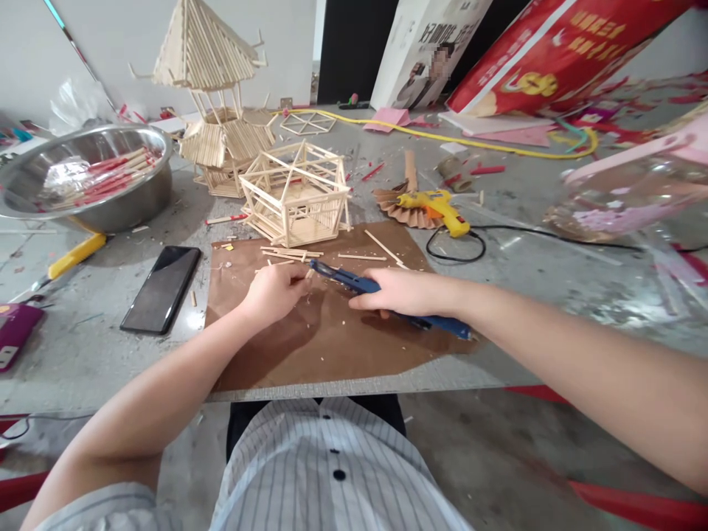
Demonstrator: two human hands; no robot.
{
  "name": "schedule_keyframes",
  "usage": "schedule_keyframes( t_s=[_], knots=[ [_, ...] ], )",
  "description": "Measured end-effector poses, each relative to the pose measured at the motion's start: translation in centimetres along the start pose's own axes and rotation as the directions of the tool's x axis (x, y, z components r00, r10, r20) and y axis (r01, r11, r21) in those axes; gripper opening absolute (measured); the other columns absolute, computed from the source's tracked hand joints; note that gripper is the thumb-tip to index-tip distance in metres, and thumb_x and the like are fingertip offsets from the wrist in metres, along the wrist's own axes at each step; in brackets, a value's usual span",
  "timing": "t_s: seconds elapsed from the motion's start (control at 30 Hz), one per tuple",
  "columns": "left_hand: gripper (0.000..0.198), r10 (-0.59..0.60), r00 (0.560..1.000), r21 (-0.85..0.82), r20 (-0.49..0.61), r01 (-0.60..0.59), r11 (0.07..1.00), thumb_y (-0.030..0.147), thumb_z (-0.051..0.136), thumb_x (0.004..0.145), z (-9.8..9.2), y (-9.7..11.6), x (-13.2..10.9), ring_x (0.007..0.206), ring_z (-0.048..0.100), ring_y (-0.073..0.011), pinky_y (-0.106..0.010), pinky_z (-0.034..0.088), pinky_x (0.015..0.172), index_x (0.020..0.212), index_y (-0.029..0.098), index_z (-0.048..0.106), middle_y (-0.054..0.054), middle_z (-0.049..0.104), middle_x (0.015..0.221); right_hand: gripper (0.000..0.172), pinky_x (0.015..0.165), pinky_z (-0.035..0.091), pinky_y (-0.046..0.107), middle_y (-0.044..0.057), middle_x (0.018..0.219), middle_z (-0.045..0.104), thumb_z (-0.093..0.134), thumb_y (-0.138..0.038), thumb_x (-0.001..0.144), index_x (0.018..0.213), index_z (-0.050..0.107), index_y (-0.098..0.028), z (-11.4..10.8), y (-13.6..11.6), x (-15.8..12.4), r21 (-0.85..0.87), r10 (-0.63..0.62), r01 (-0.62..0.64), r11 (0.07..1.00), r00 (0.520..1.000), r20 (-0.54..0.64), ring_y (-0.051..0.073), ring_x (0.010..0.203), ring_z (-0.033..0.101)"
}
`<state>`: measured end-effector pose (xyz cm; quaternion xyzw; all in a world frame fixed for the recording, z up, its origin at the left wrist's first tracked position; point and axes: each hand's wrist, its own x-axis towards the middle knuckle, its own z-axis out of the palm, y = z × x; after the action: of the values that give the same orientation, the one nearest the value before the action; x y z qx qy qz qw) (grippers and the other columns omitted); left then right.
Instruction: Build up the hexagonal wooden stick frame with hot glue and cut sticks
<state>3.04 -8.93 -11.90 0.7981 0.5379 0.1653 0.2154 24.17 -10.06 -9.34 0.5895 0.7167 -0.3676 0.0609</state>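
My right hand (390,292) is wrapped round a blue tool (349,277) that looks like a pair of cutting shears. Its narrow head points left and reaches my left hand (278,290). Between the closed fingertips of that hand is a thin wooden stick (310,273), its end close to the tool's head; most of the stick is hidden. Both hands are over a brown sheet (332,346). Loose wooden sticks (293,254) lie just beyond my fingers. Behind them stands an open polygonal stick frame (299,199) with railings.
A roofed stick pavilion (204,59) stands behind. Left are a steel bowl (160,173) of red-wrapped sticks, a yellow-handled tool (77,256) and a phone (161,289). A yellow glue gun (436,206) with a black cord lies right, near a pink-rimmed clear container (636,192).
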Motion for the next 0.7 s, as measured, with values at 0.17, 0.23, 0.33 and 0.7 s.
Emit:
schedule_keyframes(
  t_s=[0.17,0.23,0.33,0.7],
  knots=[
    [0.022,-0.059,0.998,-0.309,0.027,0.065,0.949,0.032,0.05,0.073,0.0,-0.7,0.6,0.045,0.043,-0.0066,-0.019,0.032,0.047,0.066,0.014,0.062,0.003,0.051,0.051,0.059,0.061,0.042,0.033,0.013,0.093,0.063,0.046,-0.064,0.07,0.105,0.051,-0.017,-1.1,3.0,0.2,-0.273,0.03,-0.168,0.947,0.895,-0.445,0.027,0.079,0.059],
    [0.022,-0.099,0.994,-0.433,0.049,0.111,0.894,0.034,0.053,0.071,0.1,-0.7,0.8,0.043,0.041,-0.0057,-0.019,0.031,0.044,0.068,0.013,0.061,0.003,0.049,0.051,0.062,0.064,0.042,0.036,0.017,0.097,0.061,0.044,-0.063,0.072,0.109,0.049,-0.013,-1.0,4.3,0.8,-0.321,0.03,-0.246,0.915,0.834,-0.552,0.03,0.084,0.059],
    [0.021,-0.139,0.986,-0.557,0.095,0.168,0.813,0.033,0.058,0.068,0.2,-0.6,0.9,0.04,0.038,-0.0047,-0.018,0.029,0.041,0.066,0.012,0.06,0.004,0.046,0.048,0.065,0.068,0.042,0.039,0.022,0.1,0.06,0.042,-0.061,0.075,0.111,0.048,-0.008,-0.4,5.9,2.1,-0.375,0.01,-0.318,0.871,0.774,-0.633,0.034,0.089,0.057],
    [0.019,-0.112,0.993,-0.539,0.046,0.119,0.834,0.031,0.06,0.068,-0.1,-0.8,1.2,0.034,0.035,-0.0037,-0.017,0.025,0.038,0.069,0.012,0.063,0.006,0.043,0.039,0.037,0.086,0.037,0.038,0.016,0.108,0.059,0.043,-0.038,0.085,0.104,0.058,-0.01,0.7,4.4,2.5,-0.485,-0.42,0.05,0.873,0.582,-0.696,0.026,0.101,0.052]
  ],
)
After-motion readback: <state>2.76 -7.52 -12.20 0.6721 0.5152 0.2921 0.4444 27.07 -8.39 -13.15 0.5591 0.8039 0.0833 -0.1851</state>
